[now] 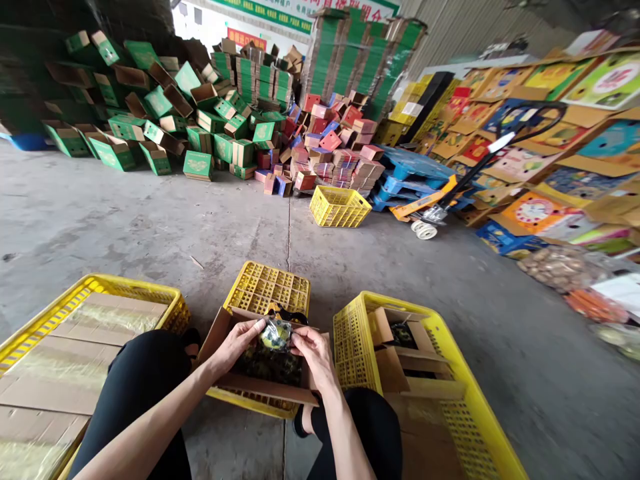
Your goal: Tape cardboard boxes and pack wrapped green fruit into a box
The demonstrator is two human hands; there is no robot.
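Note:
Both my hands hold a small round yellow-green item in clear plastic wrap (pixel 275 334) over an open cardboard box (pixel 265 383). My left hand (pixel 239 341) pinches its left side, and my right hand (pixel 309 349) pinches its right side. The box rests on an upturned yellow plastic crate (pixel 267 288) between my knees and holds several dark wrapped items. My legs in black trousers flank the box.
A yellow crate with flat cardboard sheets (pixel 55 373) sits at my left. Another yellow crate with open boxes (pixel 425 380) sits at my right. Across the concrete floor lie piles of green and red boxes (pixel 220 127), a yellow crate (pixel 340 207), a pallet jack (pixel 440 200) and colourful cartons (pixel 550 153).

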